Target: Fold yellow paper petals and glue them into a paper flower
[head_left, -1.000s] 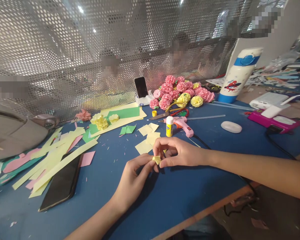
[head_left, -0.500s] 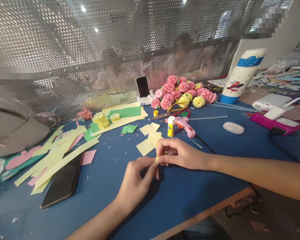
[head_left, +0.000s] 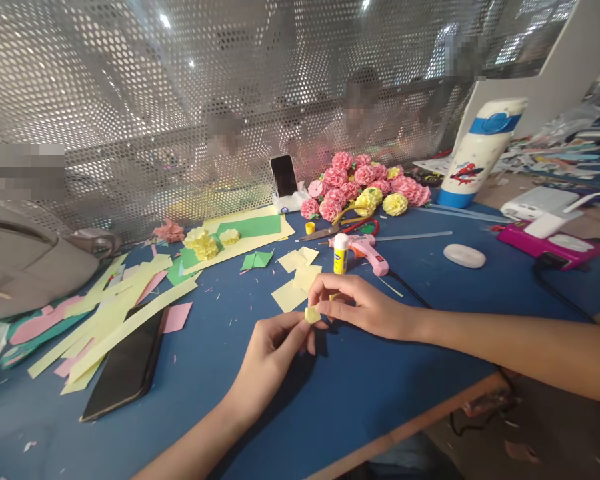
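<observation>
A small folded piece of yellow paper (head_left: 312,315) is pinched between the thumb and forefinger of my left hand (head_left: 279,343). Close against its right side, my right hand (head_left: 347,300) has curled fingers, with thumb and forefinger at the paper's edge. Another bit of yellow shows under the right fingers, partly hidden. Just beyond my hands lie several pale yellow paper squares (head_left: 290,295). A glue stick (head_left: 341,255) without its cap stands upright behind my right hand, beside a pink glue gun (head_left: 373,253).
Scissors (head_left: 325,233) and a yellow cap (head_left: 310,227) lie before a heap of pink and yellow paper flowers (head_left: 355,183). Paper strips (head_left: 125,320) cover part of a black phone (head_left: 125,373) at left. A bottle (head_left: 480,153), white mouse (head_left: 464,256) and power strip (head_left: 550,243) are right.
The yellow paper between my fingers now shows larger and more open, as the right fingertips have shifted slightly. Both hands stay in nearly the same place.
</observation>
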The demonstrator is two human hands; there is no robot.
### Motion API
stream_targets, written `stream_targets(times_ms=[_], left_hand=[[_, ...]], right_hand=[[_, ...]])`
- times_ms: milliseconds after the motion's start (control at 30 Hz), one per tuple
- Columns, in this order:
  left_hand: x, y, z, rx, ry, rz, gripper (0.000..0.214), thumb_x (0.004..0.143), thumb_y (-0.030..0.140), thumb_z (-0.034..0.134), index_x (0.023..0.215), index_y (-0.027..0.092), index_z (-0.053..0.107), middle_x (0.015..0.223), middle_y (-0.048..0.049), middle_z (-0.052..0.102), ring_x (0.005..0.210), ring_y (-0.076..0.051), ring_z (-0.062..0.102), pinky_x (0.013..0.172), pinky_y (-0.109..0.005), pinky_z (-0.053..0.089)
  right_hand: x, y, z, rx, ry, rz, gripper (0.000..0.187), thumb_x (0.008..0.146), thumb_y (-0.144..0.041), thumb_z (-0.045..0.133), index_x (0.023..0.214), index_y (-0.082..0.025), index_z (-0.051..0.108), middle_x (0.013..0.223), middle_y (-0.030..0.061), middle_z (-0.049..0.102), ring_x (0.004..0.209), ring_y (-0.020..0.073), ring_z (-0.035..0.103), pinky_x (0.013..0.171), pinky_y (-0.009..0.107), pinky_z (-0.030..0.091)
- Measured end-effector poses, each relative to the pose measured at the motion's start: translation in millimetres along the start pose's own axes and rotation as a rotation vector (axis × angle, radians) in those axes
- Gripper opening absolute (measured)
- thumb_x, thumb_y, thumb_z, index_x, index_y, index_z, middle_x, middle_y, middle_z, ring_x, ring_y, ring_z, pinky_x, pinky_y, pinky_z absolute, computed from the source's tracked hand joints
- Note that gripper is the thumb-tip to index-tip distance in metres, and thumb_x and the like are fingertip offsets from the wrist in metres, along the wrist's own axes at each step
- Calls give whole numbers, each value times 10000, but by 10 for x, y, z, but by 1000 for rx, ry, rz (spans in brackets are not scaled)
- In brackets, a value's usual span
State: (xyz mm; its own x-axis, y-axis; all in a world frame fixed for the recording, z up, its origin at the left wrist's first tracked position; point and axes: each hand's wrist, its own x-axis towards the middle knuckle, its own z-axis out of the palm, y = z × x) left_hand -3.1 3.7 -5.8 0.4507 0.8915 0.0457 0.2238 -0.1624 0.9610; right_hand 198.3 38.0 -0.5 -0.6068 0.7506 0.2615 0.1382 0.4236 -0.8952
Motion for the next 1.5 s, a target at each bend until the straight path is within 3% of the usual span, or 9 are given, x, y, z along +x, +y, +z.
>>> stream_targets(times_ms=[167, 300, 433, 667, 867, 1133, 1333, 1500], left_hand=[[5, -18, -7, -31, 15, -4, 383, 969, 385, 510, 706, 136, 634, 683, -5, 569, 681, -125, 472, 657, -218, 353], [-3, -25, 12, -26, -26, 7, 331, 963, 364, 527, 790, 139, 697, 773, -25, 664, 741, -137, 537, 709, -213, 390], [-14, -25, 25, -27, -45, 18, 289, 952, 335, 543, 827, 141, 717, 852, -43, 719, 788, -152, 581, 758, -218, 418], [3, -9, 31, -77, -49, 28, 353, 965, 386, 507, 798, 131, 686, 768, -31, 638, 755, -149, 541, 740, -226, 411], [0, -11, 27, -57, -48, 42, 360, 974, 381, 488, 773, 131, 650, 737, -25, 619, 715, -139, 515, 699, -223, 391], [-9, -40, 33, 15, -50, 27, 397, 983, 407, 459, 743, 136, 621, 703, -9, 565, 689, -133, 481, 664, -230, 358], [-21, -16, 35, 38, -75, 46, 403, 992, 404, 431, 726, 145, 588, 696, 2, 531, 684, -130, 457, 659, -232, 339], [-30, -2, 32, 18, -78, 53, 424, 1003, 418, 409, 716, 150, 567, 682, 9, 509, 675, -126, 444, 657, -233, 330]], right_hand=[[-18, -30, 16, -76, 79, -58, 187, 852, -277, 710, 951, -169, 592, 928, 3, 591, 649, 75, 488, 530, 191, 383], [-28, -34, 15, -154, 121, -134, 97, 867, -220, 701, 921, -162, 644, 888, 5, 623, 666, 78, 511, 568, 194, 400], [-31, -35, -5, -193, 82, -183, 60, 885, -162, 675, 945, -165, 676, 899, 16, 643, 702, 88, 537, 576, 196, 405], [-36, -26, -3, -216, 110, -341, 79, 893, -179, 676, 970, -164, 679, 903, 30, 612, 699, 98, 529, 551, 202, 405], [-63, 33, 2, -319, 132, -482, 56, 916, -190, 650, 957, -182, 688, 895, 39, 622, 865, 141, 598, 768, 267, 485], [-61, 12, -13, -432, 105, -520, 109, 914, -213, 661, 1009, -160, 652, 916, 54, 679, 842, 142, 626, 758, 261, 497], [-68, 27, -26, -542, 165, -617, 55, 925, -177, 637, 952, -145, 673, 856, 58, 684, 795, 145, 623, 727, 267, 501], [-66, 35, 4, -523, 187, -596, 46, 933, -183, 623, 942, -157, 660, 845, 48, 678, 780, 136, 620, 705, 256, 495]])
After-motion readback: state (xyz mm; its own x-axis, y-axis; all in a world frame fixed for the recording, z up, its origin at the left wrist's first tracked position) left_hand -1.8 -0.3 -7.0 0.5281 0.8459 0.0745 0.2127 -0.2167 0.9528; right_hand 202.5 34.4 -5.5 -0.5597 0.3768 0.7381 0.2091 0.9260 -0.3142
